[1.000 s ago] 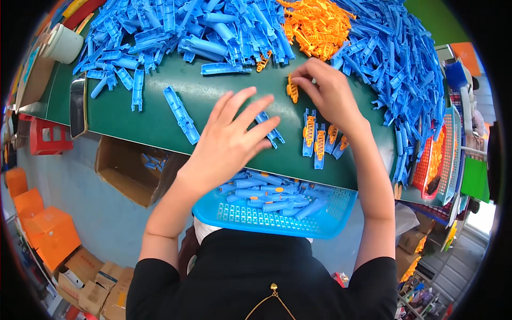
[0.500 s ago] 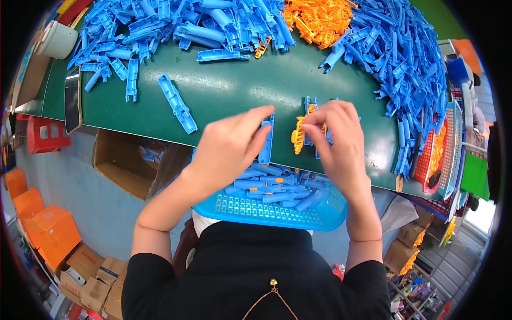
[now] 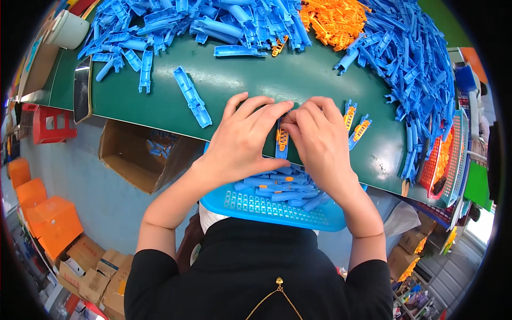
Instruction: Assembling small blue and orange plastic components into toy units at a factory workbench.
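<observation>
On the green table in front of me lies a slim blue plastic half-shell [image 3: 281, 155] with an orange ribbed plastic insert [image 3: 281, 140] in it. My left hand [image 3: 242, 130] spans the shell lengthwise, thumb at its near end and fingers at its far end. The right hand [image 3: 322, 136] has its thumb and fingers pinched at the insert's upper part, where the fingers hide the contact. To the right, two more blue shells bearing orange inserts [image 3: 349, 117] [image 3: 360, 130] lie side by side. A lone blue shell [image 3: 192, 97] rests left of my hands.
Heaps of blue shells [image 3: 224, 24] [image 3: 413, 80] and orange inserts [image 3: 335, 24] cover the table's far side and right. Below the near edge, a blue basket [image 3: 272, 210] holds blue parts. A cardboard box [image 3: 125, 160] and a red stool [image 3: 50, 125] stand at left.
My right hand has moved left, bringing an orange insert onto the blue shell. My left hand has spread around that shell. The two filled shells at right are now uncovered.
</observation>
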Demonstrator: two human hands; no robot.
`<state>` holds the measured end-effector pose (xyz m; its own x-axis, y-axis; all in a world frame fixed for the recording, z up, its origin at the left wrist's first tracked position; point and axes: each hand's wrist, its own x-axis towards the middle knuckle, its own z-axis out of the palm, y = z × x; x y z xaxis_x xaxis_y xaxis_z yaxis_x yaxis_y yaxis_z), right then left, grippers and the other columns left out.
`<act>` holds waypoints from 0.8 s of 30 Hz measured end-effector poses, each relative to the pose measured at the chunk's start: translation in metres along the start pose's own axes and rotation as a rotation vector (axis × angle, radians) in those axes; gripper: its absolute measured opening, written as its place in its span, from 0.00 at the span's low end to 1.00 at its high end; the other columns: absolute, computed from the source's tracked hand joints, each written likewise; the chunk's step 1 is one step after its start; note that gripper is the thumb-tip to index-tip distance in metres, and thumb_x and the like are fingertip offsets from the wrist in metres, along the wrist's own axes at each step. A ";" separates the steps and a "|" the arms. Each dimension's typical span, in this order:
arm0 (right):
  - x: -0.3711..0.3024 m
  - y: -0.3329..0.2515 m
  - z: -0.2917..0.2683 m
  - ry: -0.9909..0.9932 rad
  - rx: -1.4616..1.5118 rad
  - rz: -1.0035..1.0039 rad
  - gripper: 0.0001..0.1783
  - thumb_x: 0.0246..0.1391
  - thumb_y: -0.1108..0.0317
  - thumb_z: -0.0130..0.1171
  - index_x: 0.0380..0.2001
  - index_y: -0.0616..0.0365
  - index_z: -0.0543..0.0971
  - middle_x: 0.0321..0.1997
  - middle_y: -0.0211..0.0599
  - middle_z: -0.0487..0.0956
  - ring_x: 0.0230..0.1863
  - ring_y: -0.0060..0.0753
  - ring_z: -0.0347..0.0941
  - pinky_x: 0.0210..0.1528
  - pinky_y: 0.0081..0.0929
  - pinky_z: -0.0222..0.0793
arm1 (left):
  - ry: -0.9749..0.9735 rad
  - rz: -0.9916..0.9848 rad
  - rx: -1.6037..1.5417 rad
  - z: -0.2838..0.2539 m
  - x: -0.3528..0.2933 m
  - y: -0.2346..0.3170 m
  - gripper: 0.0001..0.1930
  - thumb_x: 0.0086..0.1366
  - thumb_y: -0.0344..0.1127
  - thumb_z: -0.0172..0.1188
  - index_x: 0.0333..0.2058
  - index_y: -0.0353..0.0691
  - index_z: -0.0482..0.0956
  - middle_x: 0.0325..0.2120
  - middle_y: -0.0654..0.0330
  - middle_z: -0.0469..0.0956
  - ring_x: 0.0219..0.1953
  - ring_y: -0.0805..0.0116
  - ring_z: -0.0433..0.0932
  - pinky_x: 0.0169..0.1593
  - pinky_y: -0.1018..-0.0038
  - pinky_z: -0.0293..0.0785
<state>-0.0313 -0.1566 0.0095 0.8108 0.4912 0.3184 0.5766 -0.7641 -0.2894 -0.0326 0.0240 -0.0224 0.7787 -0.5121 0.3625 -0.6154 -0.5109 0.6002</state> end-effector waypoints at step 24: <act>0.081 0.111 -0.016 0.239 -0.186 0.076 0.06 0.49 0.69 0.63 0.32 0.56 0.82 0.34 0.36 0.77 0.41 0.42 0.71 0.44 0.35 0.68 | 0.084 -0.098 0.368 -0.090 -0.003 -0.068 0.17 0.53 0.24 0.64 0.44 0.41 0.81 0.40 0.57 0.78 0.45 0.57 0.74 0.47 0.65 0.72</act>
<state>0.0966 -0.2079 0.0177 0.7915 0.3340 0.5119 0.4685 -0.8694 -0.1571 0.0175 0.1223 -0.0004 0.8338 -0.3982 0.3825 -0.5286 -0.7757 0.3448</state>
